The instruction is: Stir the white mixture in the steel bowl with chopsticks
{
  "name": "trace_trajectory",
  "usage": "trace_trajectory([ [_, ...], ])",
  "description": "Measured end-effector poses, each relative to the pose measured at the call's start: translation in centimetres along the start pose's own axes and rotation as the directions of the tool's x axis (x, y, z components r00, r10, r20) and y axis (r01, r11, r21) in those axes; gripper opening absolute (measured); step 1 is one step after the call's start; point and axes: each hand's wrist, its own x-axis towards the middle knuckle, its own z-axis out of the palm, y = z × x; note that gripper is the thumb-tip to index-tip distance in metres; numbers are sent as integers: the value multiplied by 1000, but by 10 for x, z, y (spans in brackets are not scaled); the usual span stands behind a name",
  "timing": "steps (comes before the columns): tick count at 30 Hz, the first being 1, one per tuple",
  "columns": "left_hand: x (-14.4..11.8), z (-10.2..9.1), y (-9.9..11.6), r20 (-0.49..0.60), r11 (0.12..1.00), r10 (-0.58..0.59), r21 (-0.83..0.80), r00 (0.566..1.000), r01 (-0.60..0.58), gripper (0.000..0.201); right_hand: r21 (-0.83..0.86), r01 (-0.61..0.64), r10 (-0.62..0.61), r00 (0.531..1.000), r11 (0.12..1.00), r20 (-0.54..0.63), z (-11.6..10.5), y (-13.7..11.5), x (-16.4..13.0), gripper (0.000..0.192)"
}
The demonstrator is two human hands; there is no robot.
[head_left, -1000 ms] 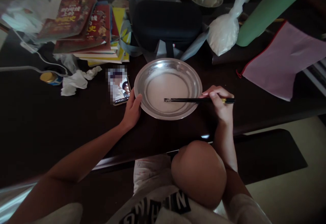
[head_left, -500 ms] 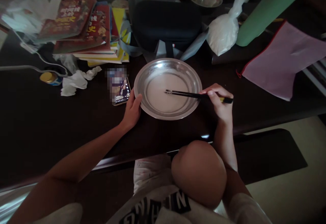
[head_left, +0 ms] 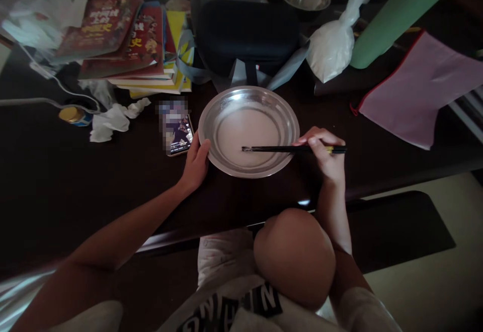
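the right hand (head_left: 326, 158) grips a pair of black chopsticks (head_left: 290, 149), tips dipped in the pale liquid pooled in the shallow steel basin (head_left: 211, 120) at the table's middle. the left hand (head_left: 195, 163) cups the basin's near-left rim, steadying it. this looks like mid-stir; the next stroke calls for the rim held firm. a phone (head_left: 177, 131) lies just left.

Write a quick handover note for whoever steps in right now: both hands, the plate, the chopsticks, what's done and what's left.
Left hand: flat against the near left rim of the metal plate, steadying it.
Right hand: shut on the black chopsticks, tips in the pale liquid near the plate's middle.
Plate sits on the dark table; phone just to its left.
Done: liquid is in the plate, chopsticks dipped in.
Left: probably more stirring; how well it is mixed can't be told.
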Motion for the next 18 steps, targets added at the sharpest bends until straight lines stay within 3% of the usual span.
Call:
trace_trajectory([
  [2, 0, 0, 0, -2, 1000, 20, 24, 1000, -20, 57, -56, 27, -26, 999, 998, 28, 0, 0, 0, 17],
  [6, 0, 0, 1, 10, 999, 23, 22, 1000, -23, 58, 20, 23, -21, 996, 1000, -87, 0, 0, 0, 19],
  [11, 0, 0, 0, -3, 1000, 3, -4, 1000, -3, 55, -34, 26, -25, 999, 999, 28, 0, -1, 0, 16],
  [15, 1, 1, 2, 19, 997, -32, -69, 999, 33, 54, 15, 19, -18, 997, 1000, -79, 0, -1, 0, 19],
  [18, 1, 1, 1, 26, 995, -36, -87, 999, 38, 52, 37, 1, 0, 1000, 999, -12, -1, 0, 0, 17],
])
